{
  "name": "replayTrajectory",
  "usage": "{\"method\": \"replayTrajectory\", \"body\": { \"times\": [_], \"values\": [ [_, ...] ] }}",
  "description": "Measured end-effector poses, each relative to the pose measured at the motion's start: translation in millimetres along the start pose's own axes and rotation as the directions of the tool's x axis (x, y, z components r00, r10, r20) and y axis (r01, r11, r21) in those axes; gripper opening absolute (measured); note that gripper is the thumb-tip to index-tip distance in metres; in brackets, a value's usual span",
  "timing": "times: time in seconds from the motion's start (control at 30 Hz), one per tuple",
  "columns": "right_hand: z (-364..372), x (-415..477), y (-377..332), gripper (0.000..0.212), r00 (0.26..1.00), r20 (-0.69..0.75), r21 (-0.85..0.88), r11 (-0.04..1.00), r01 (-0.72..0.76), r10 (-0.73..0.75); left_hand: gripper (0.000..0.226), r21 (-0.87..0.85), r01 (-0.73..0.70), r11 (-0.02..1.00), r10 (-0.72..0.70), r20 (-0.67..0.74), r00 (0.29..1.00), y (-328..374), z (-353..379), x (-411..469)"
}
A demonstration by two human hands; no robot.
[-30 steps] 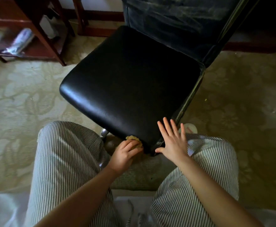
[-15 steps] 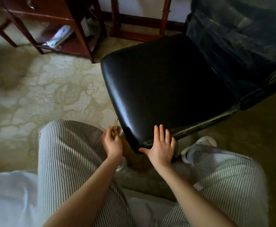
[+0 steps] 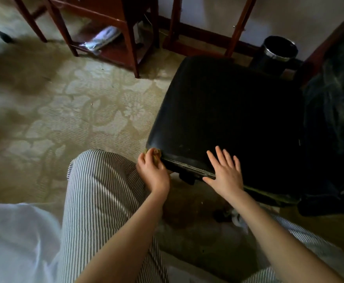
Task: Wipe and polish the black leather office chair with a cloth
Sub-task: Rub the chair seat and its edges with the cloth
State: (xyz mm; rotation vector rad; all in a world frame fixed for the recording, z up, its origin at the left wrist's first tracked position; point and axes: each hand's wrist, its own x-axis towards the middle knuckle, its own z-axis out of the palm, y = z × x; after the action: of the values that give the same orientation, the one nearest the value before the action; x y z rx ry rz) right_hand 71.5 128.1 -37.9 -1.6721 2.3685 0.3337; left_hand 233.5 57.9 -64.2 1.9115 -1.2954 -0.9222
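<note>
While your left grip [image 3: 153,173] is clenched round the small yellowish cloth [image 3: 156,155], it presses that cloth against the near-left corner of the black leather seat [image 3: 228,111]. Your right grip [image 3: 225,172] is released: fingers straight and spread, palm flat on the seat's front edge, holding nothing.

Most of the cloth is hidden inside your fingers. Only a bit shows past the knuckles, touching the leather where the cushion rounds down to the trim strip [image 3: 187,167] that runs between your two grips. Beyond the right grip the seat top stretches away dark, and further off to that grip's right stands the backrest [image 3: 334,119], which looks dull and streaked.

You appear to be on the corner-and-edge step, with the flat right grip steadying the chair. Much of the job seems left, the backrest above all.

The next move probably calls for drawing the cloth along the front edge toward your right grip, or up over the corner onto the seat top. Use firm, even pressure. Let more of the cloth out of your fingers so it covers more leather. Brace with the right grip, since an office chair may swivel or roll on the carpet [image 3: 75,111] under a sideways push.
</note>
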Motion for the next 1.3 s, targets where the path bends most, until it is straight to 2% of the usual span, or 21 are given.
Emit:
{"method": "replayTrajectory", "body": {
  "times": [0.17, 0.3, 0.43, 0.57, 0.63, 0.67, 0.73, 0.8, 0.87, 0.93, 1.03, 1.1, 1.2, 1.3],
  "values": [
    [-3.0, 18.5, -2.0, 0.083, 0.996, 0.048, -0.023, 0.997, 0.069, -0.068, 0.033, 0.034, -0.056, 0.998, 0.056, 0.013, 0.998, 9.6, 15.9, 32.7],
    [-9.4, 33.0, -9.3, 0.083, 0.995, 0.045, 0.014, 0.996, 0.091, -0.091, 0.034, 0.064, -0.22, 0.973, 0.215, 0.072, 0.974, 13.2, 30.2, 27.6],
    [-8.6, 41.4, -11.8, 0.081, 0.994, -0.01, 0.007, 0.994, 0.109, -0.108, 0.036, 0.066, -0.457, 0.887, 0.441, 0.174, 0.881, 12.0, 43.2, -0.2],
    [-3.9, 40.2, -13.8, 0.08, 0.994, -0.052, 0.026, 0.994, 0.103, -0.101, 0.039, 0.083, -0.609, 0.789, 0.573, 0.26, 0.777, 4.9, 39.3, 2.7],
    [-3.3, 39.1, -13.4, 0.081, 0.995, -0.038, 0.034, 0.995, 0.099, -0.097, 0.038, 0.097, -0.616, 0.782, 0.583, 0.238, 0.777, 1.9, 36.0, 15.6],
    [-3.3, 38.8, -13.0, 0.081, 0.995, -0.032, 0.045, 0.994, 0.098, -0.096, 0.037, 0.102, -0.583, 0.806, 0.558, 0.196, 0.806, 1.9, 34.8, 24.0],
    [-4.6, 39.4, -12.4, 0.08, 0.995, -0.027, 0.07, 0.993, 0.1, -0.099, 0.035, 0.094, -0.442, 0.892, 0.435, 0.087, 0.896, 6.9, 32.1, 45.8],
    [-6.2, 41.1, -12.5, 0.08, 0.994, -0.029, 0.079, 0.991, 0.106, -0.104, 0.033, 0.034, -0.246, 0.969, 0.246, 0.004, 0.969, 13.1, 29.1, 73.0],
    [-7.3, 42.4, -12.6, 0.08, 0.994, -0.017, 0.072, 0.991, 0.111, -0.11, 0.03, -0.048, -0.104, 0.993, 0.102, -0.044, 0.994, 16.0, 26.7, 96.4],
    [-7.5, 43.2, -12.7, 0.081, 0.994, -0.02, 0.073, 0.991, 0.11, -0.109, 0.031, -0.07, -0.075, 0.995, 0.072, -0.05, 0.996, 16.7, 27.9, 101.8],
    [-5.8, 45.7, -14.7, 0.082, 0.994, -0.046, 0.076, 0.992, 0.102, -0.099, 0.037, -0.014, -0.145, 0.989, 0.145, -0.003, 0.989, 17.7, 33.7, 80.3],
    [-3.7, 47.9, -15.5, 0.082, 0.993, -0.067, 0.082, 0.992, 0.1, -0.094, 0.04, 0.03, -0.239, 0.97, 0.238, 0.05, 0.97, 17.0, 38.4, 59.8],
    [-0.4, 47.2, -15.2, 0.083, 0.992, -0.087, 0.104, 0.99, 0.096, -0.087, 0.039, 0.06, -0.442, 0.895, 0.426, 0.179, 0.887, 12.9, 42.5, 24.7],
    [0.8, 42.9, -12.9, 0.084, 0.991, -0.088, 0.103, 0.988, 0.113, -0.104, 0.037, 0.026, -0.569, 0.822, 0.528, 0.341, 0.778, 14.3, 37.4, 1.4]
  ]
}}
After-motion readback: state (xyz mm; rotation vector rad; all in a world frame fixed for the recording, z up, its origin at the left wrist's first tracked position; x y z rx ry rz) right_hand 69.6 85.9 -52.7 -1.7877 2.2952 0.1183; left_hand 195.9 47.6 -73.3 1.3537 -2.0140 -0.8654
